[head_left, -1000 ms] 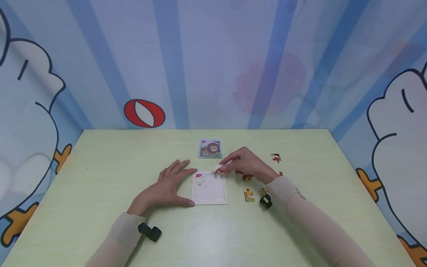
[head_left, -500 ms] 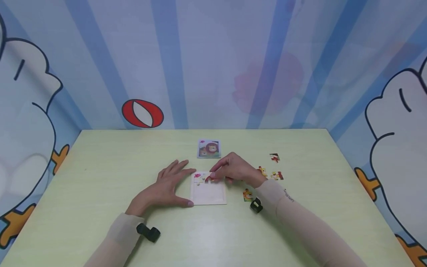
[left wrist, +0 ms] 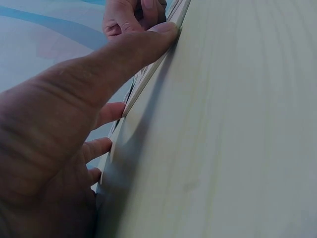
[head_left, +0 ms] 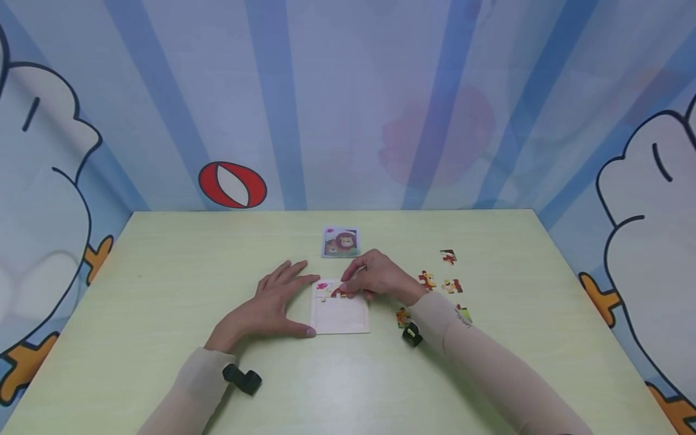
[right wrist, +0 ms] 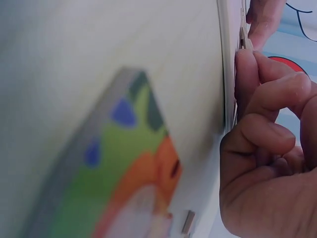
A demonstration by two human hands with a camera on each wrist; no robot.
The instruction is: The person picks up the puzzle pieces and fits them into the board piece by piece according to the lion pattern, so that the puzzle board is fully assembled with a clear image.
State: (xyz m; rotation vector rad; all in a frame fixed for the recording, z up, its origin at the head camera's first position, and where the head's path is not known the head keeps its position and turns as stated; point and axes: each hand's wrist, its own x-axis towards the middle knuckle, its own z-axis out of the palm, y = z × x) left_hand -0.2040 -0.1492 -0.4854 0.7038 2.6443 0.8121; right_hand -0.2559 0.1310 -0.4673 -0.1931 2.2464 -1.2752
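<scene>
A white square puzzle tray (head_left: 341, 319) lies mid-table, with a pink-and-white piece (head_left: 323, 286) in its upper left corner. My left hand (head_left: 269, 311) rests at the tray's left edge, fingers spread, thumb at the lower left corner; the left wrist view shows that thumb (left wrist: 163, 32) against the tray's side. With thumb and index finger my right hand (head_left: 377, 278) pinches a reddish piece (head_left: 337, 293) inside the tray's upper part, beside the first one. In the right wrist view the other fingers of the right hand (right wrist: 272, 163) are curled; fingertips hide most of the piece.
Several loose puzzle pieces lie right of the tray, including one at the back (head_left: 448, 257) and one near the right wrist (head_left: 403, 318). A picture card with lions (head_left: 341, 243) lies behind the tray. A striped cloth backdrop (head_left: 348, 109) stands behind the table (head_left: 217, 241).
The right hand has moved left and slightly down, bringing the reddish piece from the tray's top edge to inside it, beside the first piece. The left hand has stayed at the tray's edge.
</scene>
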